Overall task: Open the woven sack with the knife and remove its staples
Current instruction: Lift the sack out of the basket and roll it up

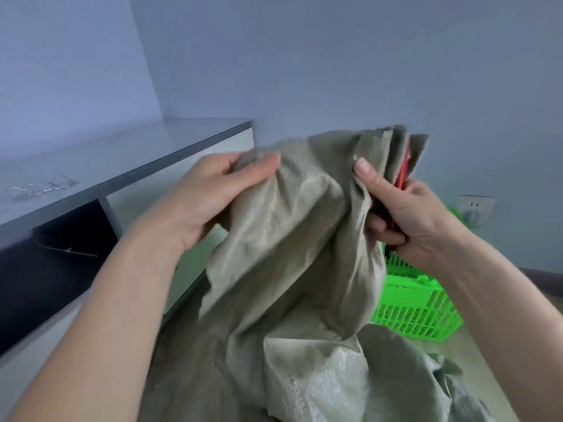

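A grey-green woven sack (292, 239) hangs crumpled in front of me, its lower part piled on the floor. My left hand (210, 199) grips the sack's upper left edge, thumb on top of the cloth. My right hand (402, 217) pinches the sack's upper right edge with the thumb and also holds a red-handled knife (403, 166), which stands upright behind the folded cloth; its blade is hidden. Several loose metal staples (45, 185) lie on the cabinet top at the left.
A grey cabinet (128, 166) with a dark open compartment (54, 263) stands at the left. A bright green plastic basket (414, 303) sits on the floor behind the sack. A wall socket (475, 208) is at the right, low on the wall.
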